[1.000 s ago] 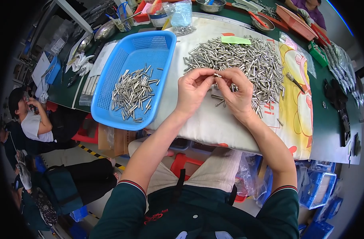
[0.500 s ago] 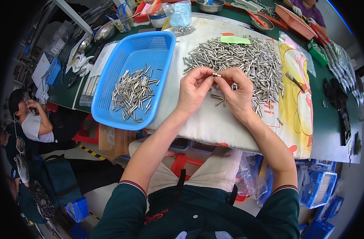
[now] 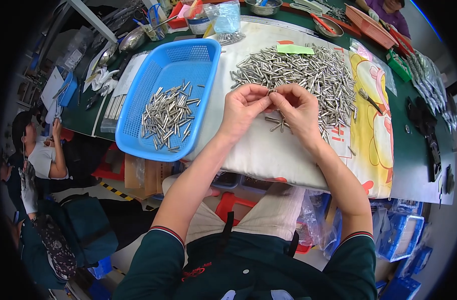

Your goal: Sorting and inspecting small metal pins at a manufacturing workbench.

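My left hand (image 3: 244,106) and my right hand (image 3: 297,109) meet over the near edge of a large pile of short metal pins (image 3: 318,67). Thumbs and forefingers of both are pinched round a few small metal pins (image 3: 272,92), which the fingertips mostly hide. Just below the fingers, several loose pins (image 3: 276,124) lie on the pale cloth (image 3: 261,155). To the left stands a blue plastic basket (image 3: 176,61) with a smaller heap of similar pins (image 3: 167,116) inside. A light green slip of paper (image 3: 294,49) rests on the pile's far side.
A small brush (image 3: 370,101) lies on the cloth's yellow part at right. Behind the cloth are a clear bag (image 3: 225,20) and a metal bowl (image 3: 328,27). Co-workers sit at left and far right. Blue crates (image 3: 399,235) stand below the table at right.
The bright pin ends between my fingertips have turned mostly out of sight as my fingers closed in over them. At left, co-workers' arms and gloved hands have shifted.
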The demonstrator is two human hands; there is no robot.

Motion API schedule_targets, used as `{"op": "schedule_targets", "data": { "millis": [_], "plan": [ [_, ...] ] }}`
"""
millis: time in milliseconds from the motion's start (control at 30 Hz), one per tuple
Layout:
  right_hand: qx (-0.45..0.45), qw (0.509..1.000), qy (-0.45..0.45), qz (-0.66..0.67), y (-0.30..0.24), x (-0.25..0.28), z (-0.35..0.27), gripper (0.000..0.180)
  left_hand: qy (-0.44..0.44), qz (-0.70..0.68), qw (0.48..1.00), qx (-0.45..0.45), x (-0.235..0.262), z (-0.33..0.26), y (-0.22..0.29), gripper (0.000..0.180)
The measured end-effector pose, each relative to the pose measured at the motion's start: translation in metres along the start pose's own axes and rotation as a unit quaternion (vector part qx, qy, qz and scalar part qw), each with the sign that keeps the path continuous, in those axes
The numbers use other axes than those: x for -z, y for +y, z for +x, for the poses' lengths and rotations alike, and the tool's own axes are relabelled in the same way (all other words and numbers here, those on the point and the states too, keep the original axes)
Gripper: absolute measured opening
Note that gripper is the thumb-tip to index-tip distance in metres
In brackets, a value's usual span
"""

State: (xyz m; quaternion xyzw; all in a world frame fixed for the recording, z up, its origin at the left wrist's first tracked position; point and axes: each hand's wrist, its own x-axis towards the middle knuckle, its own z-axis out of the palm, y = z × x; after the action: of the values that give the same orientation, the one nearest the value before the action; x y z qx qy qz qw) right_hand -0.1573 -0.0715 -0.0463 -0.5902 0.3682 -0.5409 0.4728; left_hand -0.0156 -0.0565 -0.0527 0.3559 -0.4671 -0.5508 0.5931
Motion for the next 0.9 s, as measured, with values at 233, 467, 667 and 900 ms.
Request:
{"op": "schedule_targets", "data": {
  "millis": [233,467,667,900],
  "plan": [
    [-0.067,0.997,-0.035,-0.018,-0.008,0.007,0.004,0.012,-0.002,0.024,0.999,0.024,0.002,0.001,-0.001,0.015],
    [-0.11,0.989,-0.095,-0.027,-0.014,0.017,0.008,0.013,-0.03,0.024,0.997,0.071,0.005,0.0,0.003,0.017],
    [-0.141,0.983,-0.11,-0.028,-0.014,0.02,0.01,0.012,-0.054,0.003,0.995,0.088,0.005,-0.002,0.005,0.018],
    [-0.153,0.978,-0.117,-0.077,-0.021,0.023,0.01,0.015,-0.065,0.019,0.993,0.101,-0.001,0.001,0.002,0.026]
  ]
}}
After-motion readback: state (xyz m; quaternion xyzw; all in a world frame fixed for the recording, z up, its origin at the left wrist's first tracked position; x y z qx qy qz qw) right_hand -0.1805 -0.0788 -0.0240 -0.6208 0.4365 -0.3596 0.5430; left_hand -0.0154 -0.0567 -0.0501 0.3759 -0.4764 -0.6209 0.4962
